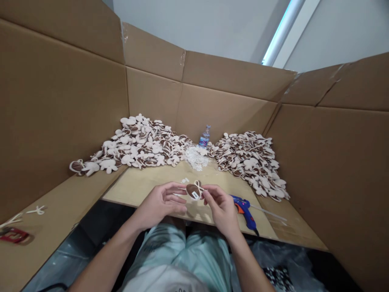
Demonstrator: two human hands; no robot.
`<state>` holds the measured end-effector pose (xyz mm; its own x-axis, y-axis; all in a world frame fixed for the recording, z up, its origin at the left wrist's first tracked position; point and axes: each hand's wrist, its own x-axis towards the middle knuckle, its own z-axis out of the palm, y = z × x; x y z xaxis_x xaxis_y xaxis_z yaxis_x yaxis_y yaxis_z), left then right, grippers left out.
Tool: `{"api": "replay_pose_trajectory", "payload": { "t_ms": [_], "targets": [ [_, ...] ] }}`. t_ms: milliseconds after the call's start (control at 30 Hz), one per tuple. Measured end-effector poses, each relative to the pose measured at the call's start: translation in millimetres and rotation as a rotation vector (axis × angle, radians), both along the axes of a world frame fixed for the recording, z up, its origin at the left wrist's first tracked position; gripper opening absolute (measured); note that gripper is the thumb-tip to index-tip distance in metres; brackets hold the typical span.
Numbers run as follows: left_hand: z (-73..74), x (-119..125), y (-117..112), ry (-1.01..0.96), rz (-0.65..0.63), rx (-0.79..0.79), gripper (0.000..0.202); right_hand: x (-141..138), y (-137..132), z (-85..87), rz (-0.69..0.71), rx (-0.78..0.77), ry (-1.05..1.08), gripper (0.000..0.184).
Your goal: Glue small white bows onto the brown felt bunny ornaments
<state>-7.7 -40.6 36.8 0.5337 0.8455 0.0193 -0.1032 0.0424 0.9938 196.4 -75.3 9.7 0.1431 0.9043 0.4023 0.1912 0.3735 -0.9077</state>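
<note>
Seemingly fingers (209, 194) tight on brown ornament (192, 190)

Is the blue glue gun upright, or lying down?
Lying down: the blue glue gun rests on its side by the edge of the wooden board.

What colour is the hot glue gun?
The hot glue gun is blue with an orange trigger, clearest in the head view.

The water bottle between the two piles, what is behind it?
A cardboard wall stands behind the water bottle. Its base is covered by white scraps, so its footing cannot be seen.
</note>
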Motion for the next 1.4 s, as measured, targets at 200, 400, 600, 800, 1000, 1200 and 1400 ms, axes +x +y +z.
{"api": "replay_pose_trajectory", "payload": {
  "t_ms": [200,400,600,800,1000,1200,1400],
  "targets": [
    [-1.2,1,0,0.065,0.082,0.033,0.020,-2,-1,-2.5,-0.076,0.021,0.076,0.022],
    [-5.7,8,-4,0.076,0.038,0.064,0.023,-9,-5,-9.5,-0.150,0.084,0.052,0.020],
    [-6.4,12,-6,0.064,0.033,0.065,0.021,-15,-8,-20.4,-0.170,0.161,0.010,0.010],
    [-6.0,12,-6,0.089,0.058,0.141,0.021,-18,-9,-22.0,-0.190,0.163,0.025,0.008],
    [-7.6,10,-3,0.091,0.050,0.175,0.022,-9,-10,-15.0,-0.343,0.111,0.135,0.018],
    [-8.7,6,1,0.068,0.096,0.112,0.017,7,-13,-16.1,-0.379,0.092,0.176,0.023],
    [-6.6,1,3,0.072,0.133,0.117,0.012,26,-20,-26.0,-0.397,0.056,0.150,0.024]
  ]
}}
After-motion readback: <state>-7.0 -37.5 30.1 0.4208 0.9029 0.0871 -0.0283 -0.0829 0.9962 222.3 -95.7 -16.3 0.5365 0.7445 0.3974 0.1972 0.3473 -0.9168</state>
